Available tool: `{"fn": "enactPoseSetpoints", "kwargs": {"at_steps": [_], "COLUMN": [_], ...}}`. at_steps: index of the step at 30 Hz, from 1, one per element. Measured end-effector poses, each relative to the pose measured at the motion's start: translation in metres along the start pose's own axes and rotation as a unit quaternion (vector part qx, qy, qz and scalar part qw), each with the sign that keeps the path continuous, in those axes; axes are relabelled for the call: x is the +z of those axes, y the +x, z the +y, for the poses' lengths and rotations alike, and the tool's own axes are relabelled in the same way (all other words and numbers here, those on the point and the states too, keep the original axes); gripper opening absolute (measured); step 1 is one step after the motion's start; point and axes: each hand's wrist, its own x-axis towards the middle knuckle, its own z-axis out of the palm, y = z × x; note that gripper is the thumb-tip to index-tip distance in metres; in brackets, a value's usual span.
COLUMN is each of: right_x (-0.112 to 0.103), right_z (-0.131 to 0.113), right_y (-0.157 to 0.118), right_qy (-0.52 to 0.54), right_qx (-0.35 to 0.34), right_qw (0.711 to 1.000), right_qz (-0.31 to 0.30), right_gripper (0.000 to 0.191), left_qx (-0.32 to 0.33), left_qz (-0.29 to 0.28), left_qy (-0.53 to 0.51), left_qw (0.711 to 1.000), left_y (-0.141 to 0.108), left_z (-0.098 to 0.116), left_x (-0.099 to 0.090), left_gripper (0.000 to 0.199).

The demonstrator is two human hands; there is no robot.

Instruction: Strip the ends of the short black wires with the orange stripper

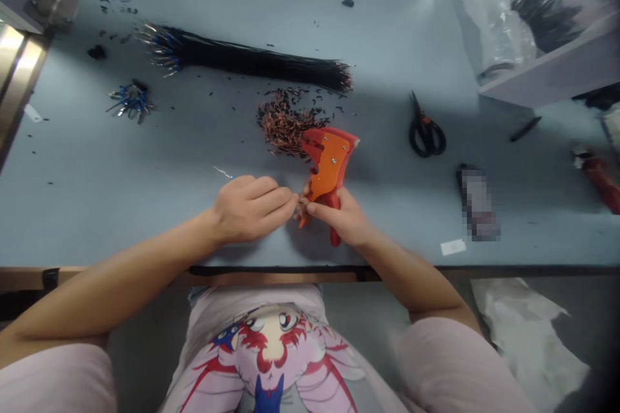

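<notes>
My right hand is closed around the handle of an orange and red wire stripper, its jaws pointing away from me. My left hand is closed, its fingertips meeting my right thumb and fingers beside the tool's handle. From behind the left knuckles a thin wire end sticks out, silvery with a bit of blue; most of that wire is hidden in the fist. Just beyond the stripper's head lies a heap of copper and black wire scraps.
A long bundle of black wires lies across the back. On the left sits a small pile of blue and silver wire ends. Black scissors, a phone, a pen and a plastic bag are on the right.
</notes>
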Motion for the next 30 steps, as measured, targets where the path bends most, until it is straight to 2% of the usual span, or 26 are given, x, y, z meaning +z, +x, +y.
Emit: {"fn": "enactPoseSetpoints", "kwargs": {"at_steps": [3, 5, 7, 9, 11, 14, 19, 22, 25, 30], "right_x": [-0.001, -0.002, -0.004, -0.006, -0.007, -0.008, -0.006, -0.006, -0.007, -0.009], "right_z": [-0.002, -0.004, -0.006, -0.006, -0.005, -0.006, -0.016, -0.018, -0.016, -0.014], "right_y": [0.001, 0.002, 0.004, 0.006, 0.008, 0.009, 0.006, 0.004, 0.002, 0.003], "right_qy": [0.026, 0.051, 0.076, 0.096, 0.111, 0.115, 0.081, 0.064, 0.061, 0.100], "right_qx": [-0.012, -0.015, 0.001, 0.026, 0.042, 0.016, -0.059, -0.063, -0.047, -0.036], "right_qw": [0.999, 0.998, 0.995, 0.992, 0.990, 0.990, 0.990, 0.991, 0.995, 0.994], "right_qz": [0.019, 0.039, 0.059, 0.071, 0.077, 0.083, 0.102, 0.100, 0.067, 0.032], "right_gripper": [0.026, 0.027, 0.028, 0.030, 0.030, 0.031, 0.042, 0.050, 0.055, 0.054], "left_qx": [-0.047, -0.149, -0.268, -0.369, -0.420, -0.420, -0.400, -0.394, -0.387, -0.383], "left_qz": [0.030, 0.060, 0.081, 0.073, 0.048, 0.014, -0.004, -0.010, -0.013, -0.011], "left_qy": [0.005, 0.023, 0.009, -0.055, -0.120, -0.156, -0.163, -0.159, -0.154, -0.161], "left_qw": [0.998, 0.987, 0.960, 0.925, 0.898, 0.894, 0.902, 0.905, 0.909, 0.910], "left_y": [-0.003, -0.005, -0.006, -0.006, -0.006, -0.008, -0.008, -0.008, -0.008, -0.007], "left_z": [-0.013, -0.026, -0.037, -0.042, -0.041, -0.034, -0.030, -0.030, -0.030, -0.028], "left_x": [-0.003, -0.005, -0.005, -0.002, 0.003, 0.010, 0.012, 0.011, 0.012, 0.012], "left_gripper": [0.009, 0.008, 0.003, 0.004, 0.006, 0.007, 0.011, 0.012, 0.012, 0.013]}}
